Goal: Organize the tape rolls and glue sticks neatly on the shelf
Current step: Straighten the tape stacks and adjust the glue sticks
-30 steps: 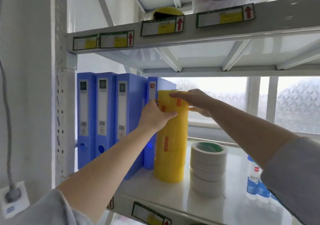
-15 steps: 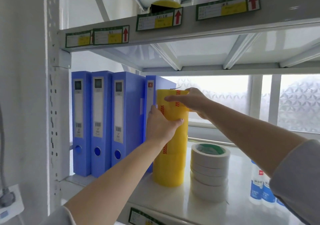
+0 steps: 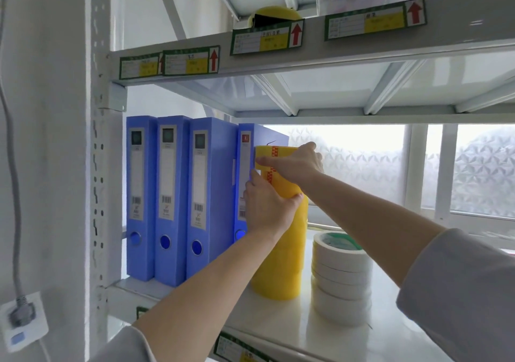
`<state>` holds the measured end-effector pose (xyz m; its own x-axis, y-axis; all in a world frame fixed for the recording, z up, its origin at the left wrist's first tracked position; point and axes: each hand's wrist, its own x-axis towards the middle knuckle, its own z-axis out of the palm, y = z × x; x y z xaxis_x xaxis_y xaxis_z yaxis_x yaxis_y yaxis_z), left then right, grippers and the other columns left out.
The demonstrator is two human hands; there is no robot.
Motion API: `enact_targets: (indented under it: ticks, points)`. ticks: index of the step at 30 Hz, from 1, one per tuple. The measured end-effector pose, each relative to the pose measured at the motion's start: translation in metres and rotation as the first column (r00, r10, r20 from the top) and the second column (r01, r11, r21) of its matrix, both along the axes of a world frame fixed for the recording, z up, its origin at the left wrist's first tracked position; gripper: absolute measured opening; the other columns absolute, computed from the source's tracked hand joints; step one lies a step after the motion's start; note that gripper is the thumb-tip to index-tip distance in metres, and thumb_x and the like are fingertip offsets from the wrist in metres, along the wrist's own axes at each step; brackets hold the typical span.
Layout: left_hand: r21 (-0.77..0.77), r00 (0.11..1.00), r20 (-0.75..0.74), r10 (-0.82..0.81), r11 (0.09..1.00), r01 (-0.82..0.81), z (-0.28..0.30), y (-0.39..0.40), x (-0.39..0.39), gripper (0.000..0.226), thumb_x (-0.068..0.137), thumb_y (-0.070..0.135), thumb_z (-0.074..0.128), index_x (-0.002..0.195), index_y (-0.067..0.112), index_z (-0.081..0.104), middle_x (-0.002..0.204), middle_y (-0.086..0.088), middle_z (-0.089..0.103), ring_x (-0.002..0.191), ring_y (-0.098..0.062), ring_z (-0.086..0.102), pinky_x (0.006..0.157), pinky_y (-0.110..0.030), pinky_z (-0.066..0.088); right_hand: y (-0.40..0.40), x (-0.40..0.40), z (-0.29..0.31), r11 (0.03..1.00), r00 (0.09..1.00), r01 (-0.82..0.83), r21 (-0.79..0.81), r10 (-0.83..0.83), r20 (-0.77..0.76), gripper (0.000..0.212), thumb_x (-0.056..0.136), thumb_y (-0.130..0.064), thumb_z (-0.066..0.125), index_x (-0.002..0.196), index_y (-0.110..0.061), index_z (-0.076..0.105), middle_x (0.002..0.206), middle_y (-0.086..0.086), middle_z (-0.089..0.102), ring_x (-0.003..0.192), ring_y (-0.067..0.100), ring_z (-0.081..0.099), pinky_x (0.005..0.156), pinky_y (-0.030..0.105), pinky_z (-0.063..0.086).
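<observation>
A tall stack of yellow tape rolls (image 3: 281, 269) stands on the white shelf (image 3: 278, 322), right beside the blue binders. My left hand (image 3: 267, 208) wraps around the stack's middle from the front. My right hand (image 3: 299, 163) grips the top rolls, thumb across the front and fingers behind. To the right stands a shorter stack of white tape rolls (image 3: 341, 278), apart from both hands. No glue sticks are in view; my right sleeve covers the shelf's right part.
Several blue binders (image 3: 178, 197) stand upright at the shelf's left end against the rack post (image 3: 97, 166). The upper shelf beam (image 3: 306, 52) with labels runs overhead, holding a yellow object and a plastic bag. A frosted window lies behind. A wall socket (image 3: 22, 320) sits lower left.
The view shifted right, hiding the bottles on the right. Both hands stay on the yellow stack, which now stands closer against the fourth binder; my left hand slid slightly lower.
</observation>
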<state>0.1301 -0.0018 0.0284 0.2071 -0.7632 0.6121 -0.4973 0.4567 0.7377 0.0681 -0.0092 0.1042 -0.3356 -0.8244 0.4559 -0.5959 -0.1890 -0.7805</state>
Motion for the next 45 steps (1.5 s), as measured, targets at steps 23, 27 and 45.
enact_targets:
  ticks: [23, 27, 45]
  points:
    - [0.016, 0.926, 0.212, 0.311, 0.947, -0.321, -0.021, -0.026, 0.042, 0.064, 0.093, 0.025, 0.057, 0.144, 0.009, 0.022, 0.116, -0.01, 0.063, 0.102, -0.026, 0.064, 0.078, -0.035, 0.054, 0.009, -0.012, -0.02, 0.991, 0.993, -0.119, 0.055, 0.119, -0.009, 0.101, 0.063, -0.044, 0.083, 0.137, -0.01, 0.024, 0.106, 0.003, 0.047, 0.091, 0.019, 0.047, 0.065, 0.03, 0.041]
    - [-0.02, 0.91, 0.245, 0.336, 0.94, -0.341, -0.018, -0.016, 0.042, 0.054, 0.093, 0.021, 0.055, 0.138, 0.009, 0.027, 0.108, -0.009, 0.065, 0.093, -0.025, 0.066, 0.071, -0.032, 0.053, 0.009, -0.011, -0.02, 0.991, 0.993, -0.12, 0.062, 0.121, -0.006, 0.102, 0.063, -0.043, 0.084, 0.138, -0.01, 0.023, 0.111, 0.005, 0.05, 0.092, 0.02, 0.049, 0.061, 0.029, 0.041]
    - [-0.291, 0.911, 0.356, 0.207, 0.951, -0.102, -0.009, 0.048, 0.049, 0.065, 0.087, 0.047, 0.057, 0.14, 0.017, 0.034, 0.126, 0.003, 0.059, 0.109, -0.013, 0.06, 0.082, -0.017, 0.044, 0.021, -0.022, 0.011, 0.985, 0.985, -0.174, -0.003, 0.174, 0.017, 0.096, 0.072, -0.049, 0.075, 0.142, -0.005, 0.027, 0.135, 0.012, 0.046, 0.121, 0.026, 0.047, 0.079, 0.031, 0.037]
